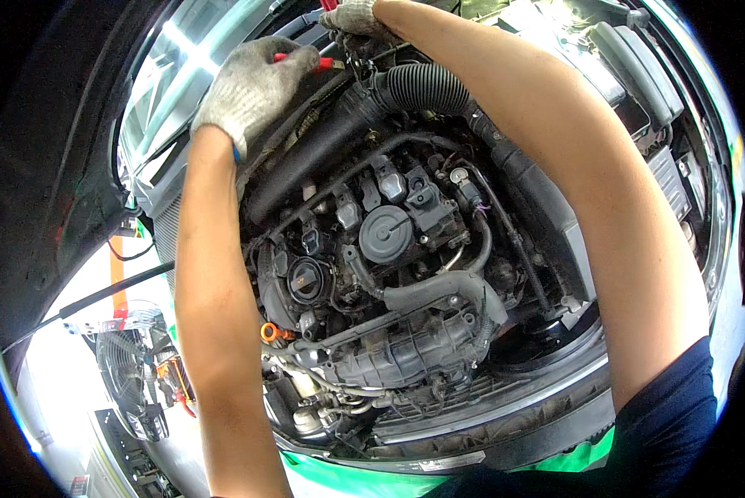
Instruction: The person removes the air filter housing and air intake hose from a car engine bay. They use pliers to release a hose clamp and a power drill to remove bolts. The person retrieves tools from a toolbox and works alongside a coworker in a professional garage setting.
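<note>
A red tool [327,64] is gripped by left fingers [304,58]; right fingers [349,18] cannot be judged; ribbed hose [422,88] is partly covered by right forearm [505,79].

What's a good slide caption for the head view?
Gloved left hand gripping a red-handled tool, gloved right hand nearby, at an exposed engine.

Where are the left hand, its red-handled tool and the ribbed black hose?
Left hand [255,81]: head view, its gloved back.
Red-handled tool [325,63]: head view, its red handle.
Ribbed black hose [426,89]: head view, its ribbed middle.
</note>
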### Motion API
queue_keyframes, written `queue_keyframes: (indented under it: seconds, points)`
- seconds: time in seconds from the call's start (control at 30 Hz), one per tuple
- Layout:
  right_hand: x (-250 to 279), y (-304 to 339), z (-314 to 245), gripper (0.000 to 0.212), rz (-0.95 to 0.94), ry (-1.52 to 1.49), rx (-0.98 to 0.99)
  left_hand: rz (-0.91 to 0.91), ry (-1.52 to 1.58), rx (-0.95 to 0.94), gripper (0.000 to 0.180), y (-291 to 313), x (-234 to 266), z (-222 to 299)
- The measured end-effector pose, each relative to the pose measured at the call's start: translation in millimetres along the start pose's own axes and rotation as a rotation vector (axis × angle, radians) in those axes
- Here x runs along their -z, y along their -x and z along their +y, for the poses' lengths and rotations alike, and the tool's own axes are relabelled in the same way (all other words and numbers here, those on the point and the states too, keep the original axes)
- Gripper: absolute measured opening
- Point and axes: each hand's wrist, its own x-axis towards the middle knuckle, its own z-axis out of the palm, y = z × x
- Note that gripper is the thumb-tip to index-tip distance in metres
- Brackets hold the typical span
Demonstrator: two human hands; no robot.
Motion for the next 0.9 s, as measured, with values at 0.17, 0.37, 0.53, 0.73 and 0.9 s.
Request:
queue_keyframes:
  seconds: [0.17, 0.37, 0.53, 0.73, 0.9]
  points:
    - [11, 4, 3, 0.075, -0.04, -0.045, -0.017, 0.041, -0.017, 0.049, 0.052, 1, -8, -5]
    - [10, -3, 8, 0.067, -0.003, -0.157, -0.083, 0.095, 0.074, 0.009, 0.053, -25, -8, -3]
    - [24, 2, 19, 0.071, -0.044, -0.346, -0.116, 0.046, 0.098, -0.044, 0.053, -44, -4, 1]
    - [4, -21, 23, 0.055, 0.035, 0.003, 0.138, 0.122, 0.09, -0.018, 0.054, -53, -17, -20]
    - [16, -6, 17, 0.039, -0.046, -0.112, 0.051, 0.416, 0.285, -0.103, 0.048, -67, -34, -10]
